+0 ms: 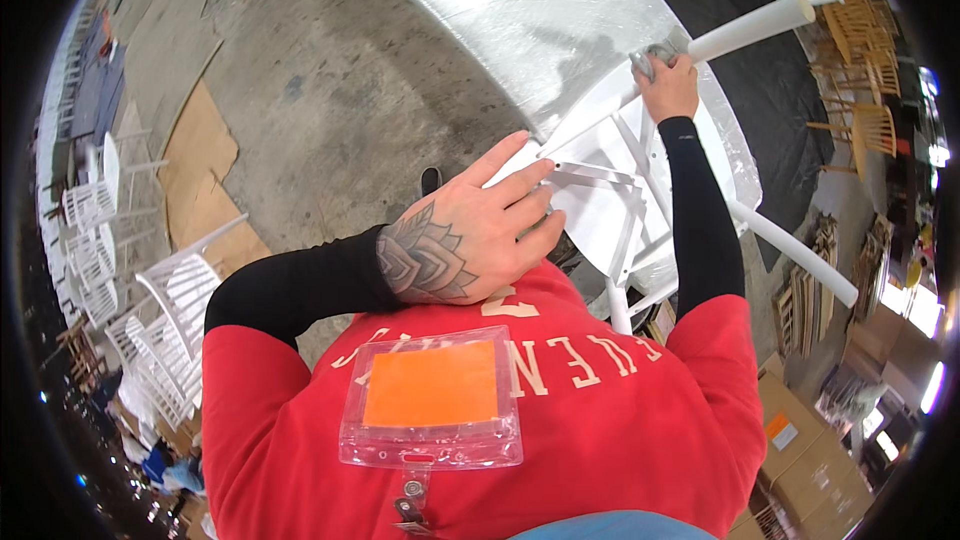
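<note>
White wooden chair (592,225) upturned at the near end of a silvery, plastic-covered surface (535,15).
The right hand (673,90) closes around a crumpled grey pad (641,65) at a chair leg, near the surface's right edge; the left hand (490,215), fingers loosely spread, is at the chair's left side, contact unclear.

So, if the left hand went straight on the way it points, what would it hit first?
The left hand would likely meet the white chair first; depth is unclear, so they may already touch.
</note>
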### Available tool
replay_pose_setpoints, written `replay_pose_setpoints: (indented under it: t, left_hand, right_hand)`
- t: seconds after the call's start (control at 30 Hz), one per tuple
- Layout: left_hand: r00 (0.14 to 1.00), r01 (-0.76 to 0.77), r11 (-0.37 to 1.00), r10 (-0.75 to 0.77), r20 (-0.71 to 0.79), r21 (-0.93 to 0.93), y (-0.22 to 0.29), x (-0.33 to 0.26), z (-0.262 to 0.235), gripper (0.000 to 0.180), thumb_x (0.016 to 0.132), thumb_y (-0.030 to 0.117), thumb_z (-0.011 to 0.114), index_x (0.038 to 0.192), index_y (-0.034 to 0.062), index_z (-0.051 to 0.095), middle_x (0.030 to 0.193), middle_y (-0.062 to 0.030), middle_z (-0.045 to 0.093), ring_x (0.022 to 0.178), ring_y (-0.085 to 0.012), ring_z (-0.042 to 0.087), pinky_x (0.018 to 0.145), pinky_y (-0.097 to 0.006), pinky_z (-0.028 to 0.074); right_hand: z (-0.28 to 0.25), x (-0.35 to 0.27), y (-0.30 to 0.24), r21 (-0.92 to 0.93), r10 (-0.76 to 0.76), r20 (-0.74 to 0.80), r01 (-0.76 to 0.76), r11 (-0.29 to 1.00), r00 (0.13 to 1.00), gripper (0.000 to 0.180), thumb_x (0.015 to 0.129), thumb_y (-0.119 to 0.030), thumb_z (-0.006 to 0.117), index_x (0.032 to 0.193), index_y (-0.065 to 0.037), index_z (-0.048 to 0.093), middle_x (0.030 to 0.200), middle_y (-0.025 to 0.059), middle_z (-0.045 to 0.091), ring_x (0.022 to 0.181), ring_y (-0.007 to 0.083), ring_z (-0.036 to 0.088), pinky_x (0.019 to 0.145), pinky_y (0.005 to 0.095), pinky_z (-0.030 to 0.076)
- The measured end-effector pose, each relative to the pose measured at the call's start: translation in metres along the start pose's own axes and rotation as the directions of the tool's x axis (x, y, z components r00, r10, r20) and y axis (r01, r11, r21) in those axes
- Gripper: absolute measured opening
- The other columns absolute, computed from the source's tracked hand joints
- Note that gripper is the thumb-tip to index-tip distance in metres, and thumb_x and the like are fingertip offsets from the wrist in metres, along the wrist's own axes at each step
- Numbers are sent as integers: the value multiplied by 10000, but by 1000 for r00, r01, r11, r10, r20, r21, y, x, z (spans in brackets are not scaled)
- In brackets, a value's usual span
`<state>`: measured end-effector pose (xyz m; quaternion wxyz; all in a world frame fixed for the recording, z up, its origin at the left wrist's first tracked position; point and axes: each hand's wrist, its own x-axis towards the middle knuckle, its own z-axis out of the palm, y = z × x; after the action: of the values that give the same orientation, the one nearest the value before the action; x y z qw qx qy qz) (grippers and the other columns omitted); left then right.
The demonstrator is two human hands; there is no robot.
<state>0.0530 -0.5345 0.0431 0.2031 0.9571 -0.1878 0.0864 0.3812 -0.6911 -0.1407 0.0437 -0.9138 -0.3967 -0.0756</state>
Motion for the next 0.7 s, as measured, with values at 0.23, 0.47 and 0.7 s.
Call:
replay_pose_setpoints:
  t: [0.23, 0.47, 0.7]
  left_hand:
    - [972, 217, 975, -210, 104, -58, 4, -11, 4, 384, 850, 233, 682, 1167, 16, 657, 1249, -172, 622, 1353, -353, 493, 1188, -614, 277]
    - [991, 108, 994, -109, -75, -6, 3, 1, -6, 309, 833, 166, 639, 1095, 5, 668, 1326, -178, 592, 1441, -350, 402, 1190, -639, 257]
    - [977, 203, 978, -206, -52, -52, 2, 1, 6, 334, 824, 176, 674, 1119, 20, 677, 1331, -176, 586, 1445, -351, 394, 1194, -635, 248]
  right_hand:
    - [26, -94, -138, 424, -482, 106, 399, 813, 870, 186, 786, -252, 706, 890, -98, 697, 1050, 98, 618, 1028, 325, 589, 850, 459, 529]
    - [6, 24, 11, -121, -138, -75, 128, 984, 988, 232, 851, -317, 713, 962, -114, 721, 1024, 144, 636, 943, 325, 615, 765, 456, 521]
    - [33, -106, -115, 387, -390, 202, 293, 874, 898, 274, 784, -270, 703, 976, -74, 701, 1077, 132, 596, 998, 333, 625, 827, 492, 525]
